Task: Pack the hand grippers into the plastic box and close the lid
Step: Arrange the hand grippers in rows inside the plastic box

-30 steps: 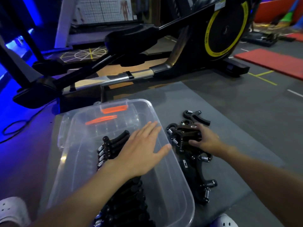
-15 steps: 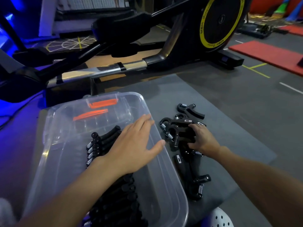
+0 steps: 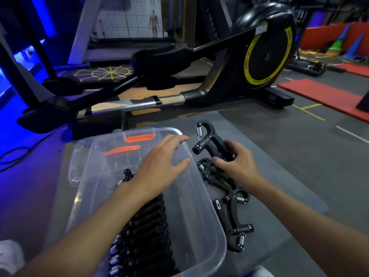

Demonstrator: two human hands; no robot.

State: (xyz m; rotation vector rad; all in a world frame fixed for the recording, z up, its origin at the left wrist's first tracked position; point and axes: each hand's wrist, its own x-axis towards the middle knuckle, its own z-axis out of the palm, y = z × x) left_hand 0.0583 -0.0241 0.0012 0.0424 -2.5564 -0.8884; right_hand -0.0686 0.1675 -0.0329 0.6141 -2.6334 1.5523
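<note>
A clear plastic box (image 3: 201, 212) sits on a grey mat, holding a row of several black hand grippers (image 3: 147, 232) along its left half. My left hand (image 3: 159, 168) hovers open over the box, fingers spread, touching nothing I can see. My right hand (image 3: 237, 164) is shut on one black hand gripper (image 3: 209, 142), raised above the pile with its spring end pointing up. More black hand grippers (image 3: 231, 208) lie on the mat just right of the box. The clear lid with orange clips (image 3: 137, 138) lies behind the box.
A black elliptical trainer (image 3: 263, 56) with a yellow-ringed flywheel stands across the far side. Red mats (image 3: 319, 92) lie at the right. A black cable (image 3: 12, 156) runs over the blue-lit floor at the left. A white shoe (image 3: 10, 256) shows at bottom left.
My right hand has closed on one hand gripper and lifted it off the pile. My left hand stays open over the box. The camera has shifted.
</note>
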